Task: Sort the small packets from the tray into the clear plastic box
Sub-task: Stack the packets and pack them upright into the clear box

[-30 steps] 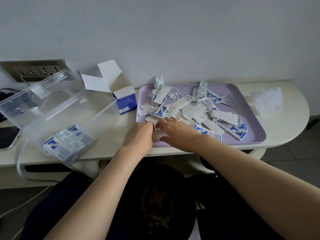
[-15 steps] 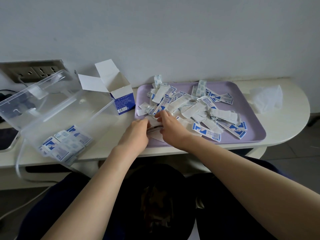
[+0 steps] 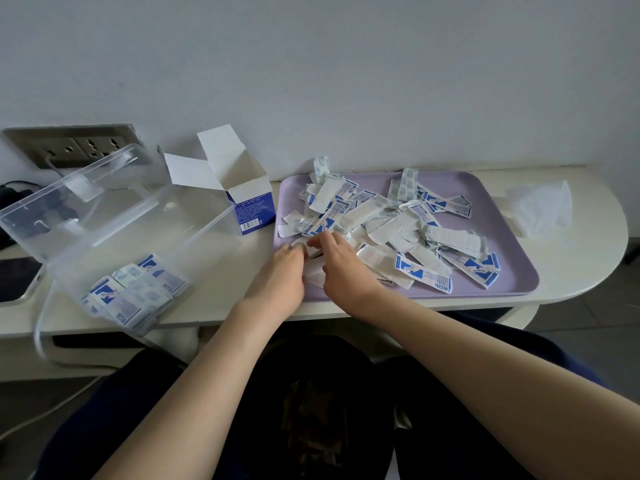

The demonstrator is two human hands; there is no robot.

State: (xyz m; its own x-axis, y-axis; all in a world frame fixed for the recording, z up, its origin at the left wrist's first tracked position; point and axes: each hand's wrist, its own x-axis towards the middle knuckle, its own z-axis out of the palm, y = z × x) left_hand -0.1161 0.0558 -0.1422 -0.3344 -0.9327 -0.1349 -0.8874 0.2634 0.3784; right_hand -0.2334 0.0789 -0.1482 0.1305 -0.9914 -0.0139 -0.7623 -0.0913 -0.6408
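Observation:
A lilac tray point(image 3: 512, 233) on the white table holds a loose heap of several white and blue packets point(image 3: 391, 223). My left hand point(image 3: 278, 275) and my right hand point(image 3: 341, 265) meet at the tray's near left corner, and between them they hold a small bunch of white packets point(image 3: 314, 271). The fingers of both hands curl round that bunch. To the left stands the clear plastic box point(image 3: 104, 230) with its lid tipped back; several packets point(image 3: 131, 292) lie in its near end.
An opened white and blue carton point(image 3: 242, 195) stands between box and tray. A crumpled white tissue point(image 3: 540, 206) lies right of the tray. A wall socket plate point(image 3: 69, 143) sits behind the box, and a dark device point(image 3: 17, 278) lies at the far left.
Both hands moved a little further into the heap at the tray's near left, closing round a bunch of packets. The box and carton have not moved.

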